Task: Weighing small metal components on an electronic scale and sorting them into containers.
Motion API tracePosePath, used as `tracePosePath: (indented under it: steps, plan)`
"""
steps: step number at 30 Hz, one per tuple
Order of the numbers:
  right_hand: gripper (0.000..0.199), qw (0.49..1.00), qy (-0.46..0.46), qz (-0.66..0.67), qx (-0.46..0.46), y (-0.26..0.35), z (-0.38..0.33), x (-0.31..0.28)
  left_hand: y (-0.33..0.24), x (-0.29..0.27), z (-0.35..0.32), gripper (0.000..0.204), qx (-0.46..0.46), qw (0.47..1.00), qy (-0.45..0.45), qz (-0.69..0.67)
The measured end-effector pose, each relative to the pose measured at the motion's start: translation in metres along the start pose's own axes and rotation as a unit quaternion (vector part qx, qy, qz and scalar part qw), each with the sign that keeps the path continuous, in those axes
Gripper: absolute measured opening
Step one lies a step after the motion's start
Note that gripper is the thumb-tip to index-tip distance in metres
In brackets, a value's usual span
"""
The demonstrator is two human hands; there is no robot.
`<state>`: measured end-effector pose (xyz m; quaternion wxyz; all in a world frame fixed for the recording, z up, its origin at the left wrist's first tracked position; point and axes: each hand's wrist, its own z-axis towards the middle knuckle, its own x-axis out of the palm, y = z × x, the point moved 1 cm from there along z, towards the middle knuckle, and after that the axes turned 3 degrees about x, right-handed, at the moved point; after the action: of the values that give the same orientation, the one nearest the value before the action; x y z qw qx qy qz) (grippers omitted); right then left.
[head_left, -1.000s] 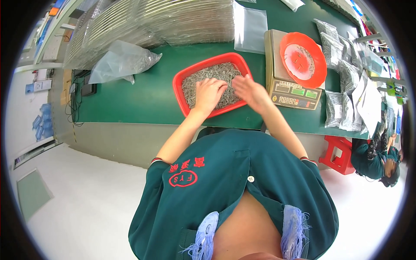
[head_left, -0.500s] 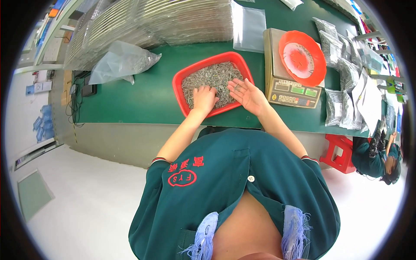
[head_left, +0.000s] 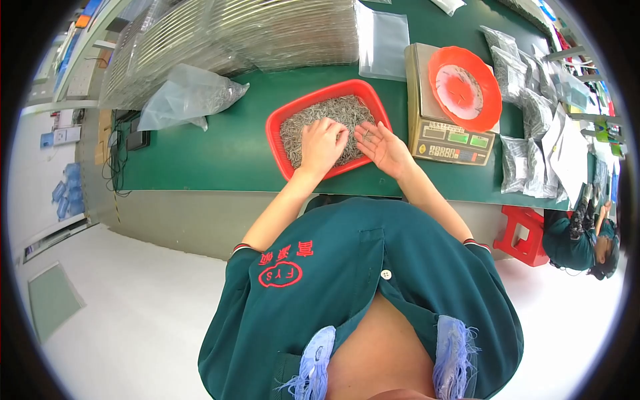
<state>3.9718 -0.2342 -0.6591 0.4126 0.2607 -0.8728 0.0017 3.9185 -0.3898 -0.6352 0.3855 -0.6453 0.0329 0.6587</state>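
Note:
A red plastic basket [head_left: 275, 148] on the green table holds a heap of thin, grey metal pin-like pieces [head_left: 340, 110]. My left hand [head_left: 321, 145] is above the heap, its fingertips drawn together in a pinch; what is between them is too small to make out. Beside it, my right hand [head_left: 387, 150] lies palm up over the basket's right edge. Its fingers are stretched out, and a few of the thin pieces appear to rest on them.
Right of the basket stands a weighing scale [head_left: 450, 143] with a red dish [head_left: 495, 93] on it. Filled clear bags [head_left: 515, 163] line the right side. A plastic bag [head_left: 177, 100] and stacked wrapped trays [head_left: 287, 37] are at the left and back. A seated person [head_left: 573, 243] is at far right.
My left hand has lifted from the heap and moved slightly right, toward my right hand, its fingers now pinched together. My right hand has barely moved.

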Motion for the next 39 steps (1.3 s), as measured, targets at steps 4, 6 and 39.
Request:
tracePosePath:
  steps: [4, 6, 39]
  plan:
    - [0.044, 1.0, 0.004, 0.014, 0.009, -0.004, 0.001, 0.002, -0.011, -0.002, 0.005, 0.011, 0.017, 0.995, -0.011, -0.101]
    - [0.044, 1.0, 0.009, 0.022, 0.008, -0.003, -0.001, 0.004, -0.001, 0.002, 0.005, 0.011, -0.013, 0.994, -0.011, -0.109]
    - [0.05, 0.996, 0.006, -0.078, 0.038, -0.007, 0.01, 0.005, -0.009, -0.007, 0.009, 0.017, -0.017, 0.993, 0.077, -0.085]
